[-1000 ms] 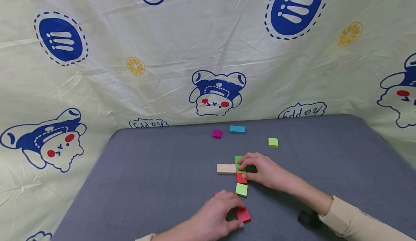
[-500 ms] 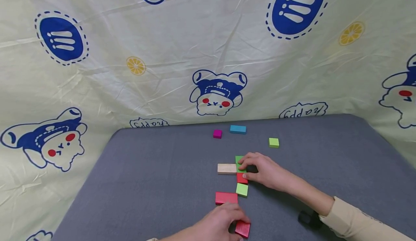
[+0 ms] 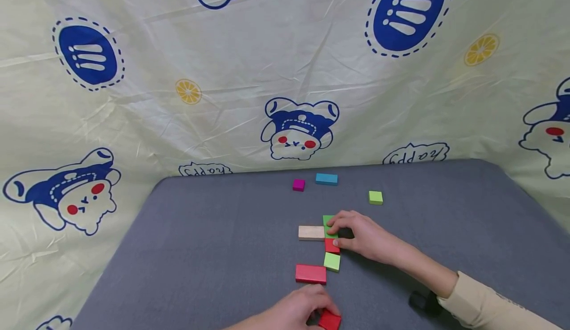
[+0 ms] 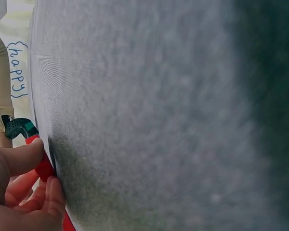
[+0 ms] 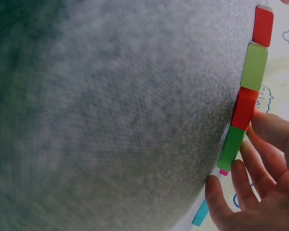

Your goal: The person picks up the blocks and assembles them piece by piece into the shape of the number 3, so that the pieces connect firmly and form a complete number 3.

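Low in the head view, my left hand point(image 3: 307, 303) pinches a small red block point(image 3: 329, 320) between thumb and fingers. The left wrist view also shows this red block point(image 4: 44, 167) by the fingertips, close to the cloth. A longer red block point(image 3: 310, 273) lies just beyond that hand. My right hand point(image 3: 367, 238) rests with loosely bent fingers on a row of blocks, the fingertips on a green block point(image 3: 330, 232) and the thumb at a red block point(image 3: 331, 245). A light green block point(image 3: 331, 261) continues the row nearer me. A pale wooden block point(image 3: 311, 232) meets the green one from the left.
Farther back on the grey cloth-covered table point(image 3: 213, 251) lie a magenta block point(image 3: 299, 185), a blue block point(image 3: 327, 179) and another light green block point(image 3: 375, 197). A printed curtain point(image 3: 222, 72) hangs behind the table. Something black point(image 3: 425, 303) shows below the right sleeve.
My left hand has moved nearer to me with the small red block, uncovering the longer red block. My right hand stays where it was on the row.
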